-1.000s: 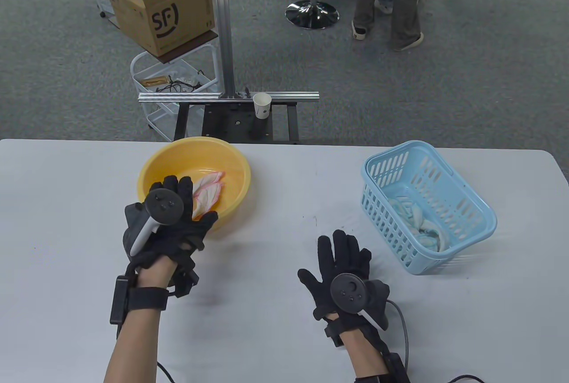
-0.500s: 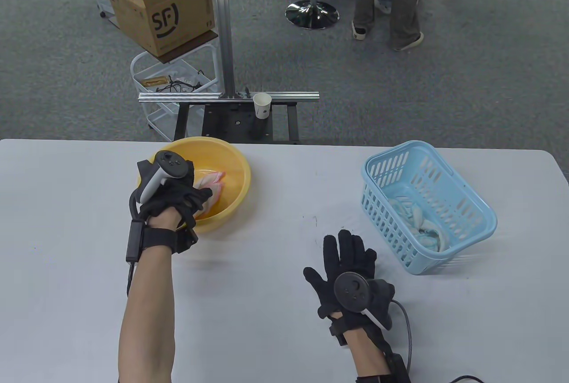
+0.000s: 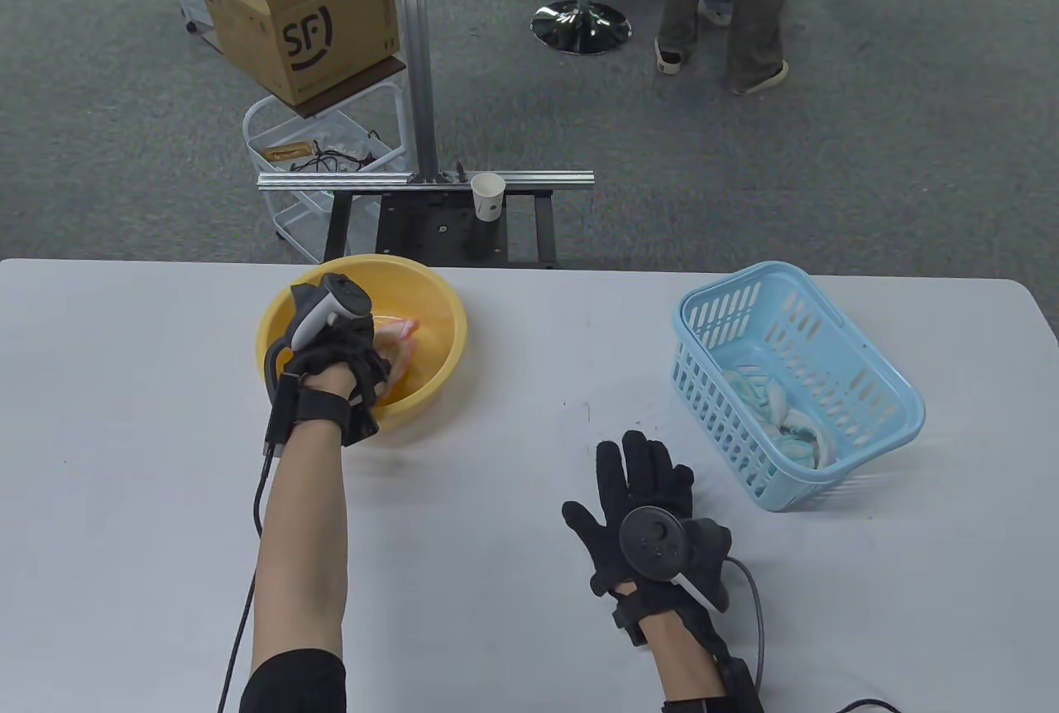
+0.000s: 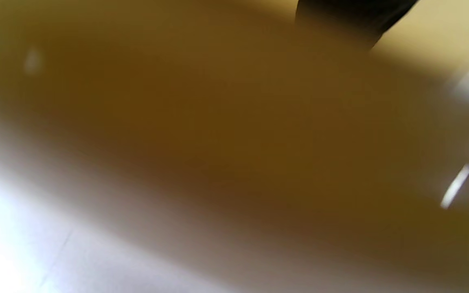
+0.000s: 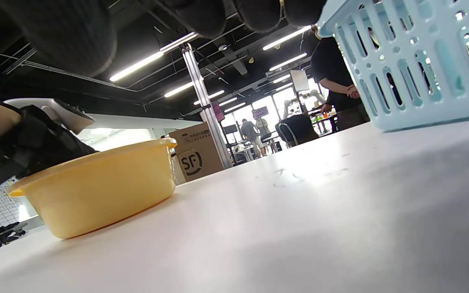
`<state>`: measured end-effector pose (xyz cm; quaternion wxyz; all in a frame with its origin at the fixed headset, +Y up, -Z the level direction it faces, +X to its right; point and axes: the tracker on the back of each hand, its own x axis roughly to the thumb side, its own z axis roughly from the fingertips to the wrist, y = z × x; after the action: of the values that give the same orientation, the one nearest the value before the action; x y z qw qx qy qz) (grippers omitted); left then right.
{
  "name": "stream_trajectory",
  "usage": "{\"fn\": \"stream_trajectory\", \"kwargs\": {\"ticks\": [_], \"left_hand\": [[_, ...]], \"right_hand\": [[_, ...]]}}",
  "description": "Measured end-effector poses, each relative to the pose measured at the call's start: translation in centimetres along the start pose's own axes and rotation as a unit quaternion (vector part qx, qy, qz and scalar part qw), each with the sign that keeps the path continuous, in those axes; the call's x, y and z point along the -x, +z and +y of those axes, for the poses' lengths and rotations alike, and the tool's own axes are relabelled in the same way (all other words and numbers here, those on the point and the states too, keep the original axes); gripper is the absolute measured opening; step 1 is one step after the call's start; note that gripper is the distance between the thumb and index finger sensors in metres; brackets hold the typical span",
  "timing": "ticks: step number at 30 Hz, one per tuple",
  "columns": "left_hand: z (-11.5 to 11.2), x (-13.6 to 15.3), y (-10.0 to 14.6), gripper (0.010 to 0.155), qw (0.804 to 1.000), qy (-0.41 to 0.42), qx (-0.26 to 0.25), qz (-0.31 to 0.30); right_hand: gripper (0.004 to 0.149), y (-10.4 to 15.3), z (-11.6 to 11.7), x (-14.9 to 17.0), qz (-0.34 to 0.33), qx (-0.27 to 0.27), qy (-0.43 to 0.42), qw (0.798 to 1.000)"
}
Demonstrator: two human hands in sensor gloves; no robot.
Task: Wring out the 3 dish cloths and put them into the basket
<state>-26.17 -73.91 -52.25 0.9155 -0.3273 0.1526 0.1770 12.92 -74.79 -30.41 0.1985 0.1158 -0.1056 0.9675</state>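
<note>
A yellow bowl (image 3: 438, 308) stands at the table's back left, and its wall (image 4: 218, 122) fills the blurred left wrist view. In it lies a pink and white dish cloth (image 3: 400, 342). My left hand (image 3: 364, 357) reaches down into the bowl, its fingers curled onto that cloth; the tracker hides most of the grip. My right hand (image 3: 641, 481) rests flat and open on the table, just left of the light blue basket (image 3: 906, 407). A blue and white dish cloth (image 3: 786, 415) lies bunched in the basket. The right wrist view shows the bowl (image 5: 96, 191) and the basket's slotted wall (image 5: 413, 61).
A paper cup (image 3: 487, 196) stands on a metal frame beyond the table's far edge. A cardboard box (image 3: 306, 10) sits on a white cart further back, and a person's legs (image 3: 728, 2) stand on the carpet. Bare white table (image 3: 529, 382) lies between bowl and basket.
My left hand has moved forward from the bowl's near rim down into the bowl, covering more of the pink cloth. The right hand has barely shifted.
</note>
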Motion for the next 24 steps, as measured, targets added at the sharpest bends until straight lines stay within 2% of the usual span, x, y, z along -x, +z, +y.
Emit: {"fn": "stream_trajectory", "kwargs": {"ticks": [11, 15, 20, 24], "left_hand": [[-0.8, -0.1, -1.9, 0.095, 0.992, -0.006, 0.094, 0.078], [-1.1, -0.2, -2.2, 0.095, 0.99, -0.022, 0.114, 0.078], [-1.0, -0.8, -1.9, 0.092, 0.992, -0.051, 0.093, 0.064], [-0.6, -1.0, -1.2, 0.086, 0.997, -0.048, 0.055, 0.039]], "right_hand": [[0.082, 0.0, 0.2, 0.4, 0.015, -0.021, -0.009, 1.0], [0.081, 0.0, 0.3, 0.4, 0.019, -0.029, -0.014, 0.999], [0.081, 0.0, 0.4, 0.5, 0.024, -0.038, -0.019, 0.999], [0.081, 0.0, 0.5, 0.5, 0.025, -0.041, -0.022, 0.999]]}}
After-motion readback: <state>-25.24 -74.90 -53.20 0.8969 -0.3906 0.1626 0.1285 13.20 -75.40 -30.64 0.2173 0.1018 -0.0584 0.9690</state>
